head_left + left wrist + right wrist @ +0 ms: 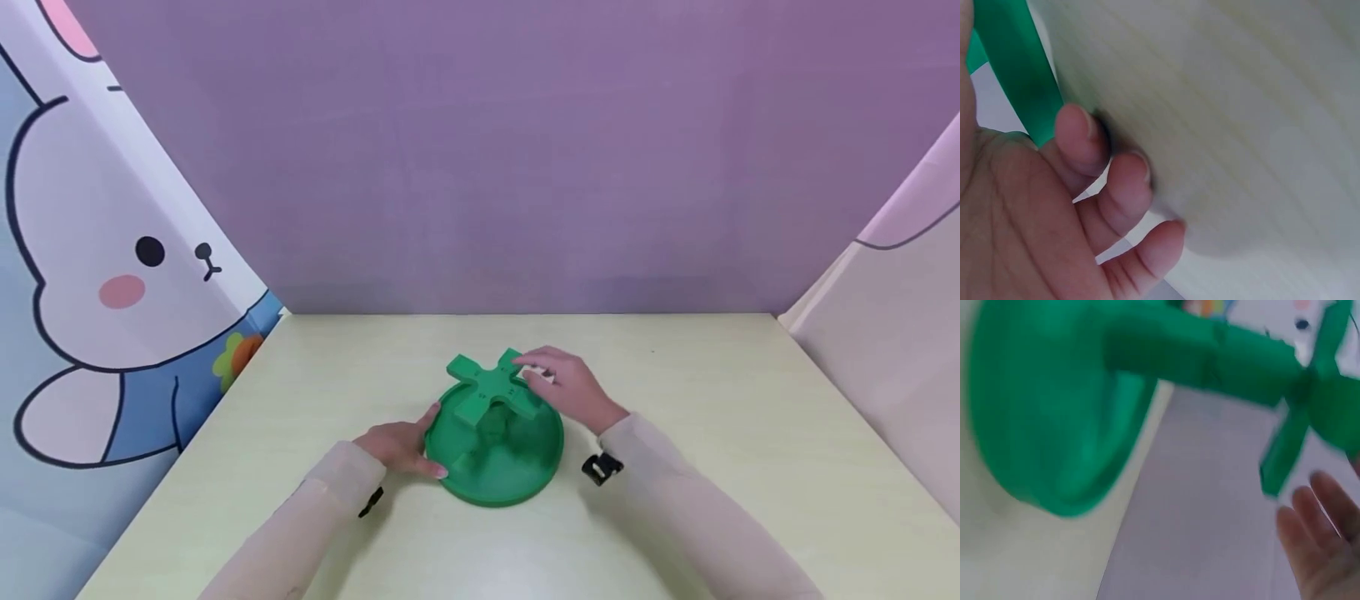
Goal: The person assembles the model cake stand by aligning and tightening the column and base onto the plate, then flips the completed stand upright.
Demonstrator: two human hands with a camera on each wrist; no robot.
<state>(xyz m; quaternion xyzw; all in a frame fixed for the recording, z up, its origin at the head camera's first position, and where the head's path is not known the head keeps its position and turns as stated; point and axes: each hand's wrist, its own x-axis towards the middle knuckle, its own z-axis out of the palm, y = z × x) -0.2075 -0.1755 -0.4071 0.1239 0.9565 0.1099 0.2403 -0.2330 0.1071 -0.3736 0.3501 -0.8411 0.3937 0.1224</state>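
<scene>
A plastic-looking green stand (498,483) sits upright near the middle of the pale wood-grained surface (352,375), its base a round dish with a raised rim. A thick green column (1200,356) rises from the dish and carries a flat green cross (492,384), whose four arms point to about ten, one, four and seven o'clock and bear marks too small to read. At nine o'clock the left hand (399,444) grips the dish's rim, its digits spread along the edge; the left-wrist view shows three loosely bent fingers just beside the rim. At two o'clock from the dish, the right hand (568,387) has its index fingertip at the cross's one o'clock arm with the thumb near; whether they pinch it I cannot tell. Light-coloured long sleeves (318,496) run off toward eight and four o'clock, with a black strap piece (602,468) at each wrist. A plain purple backdrop (525,150) stands at twelve o'clock, a cartoon rabbit panel (90,208) at ten.
</scene>
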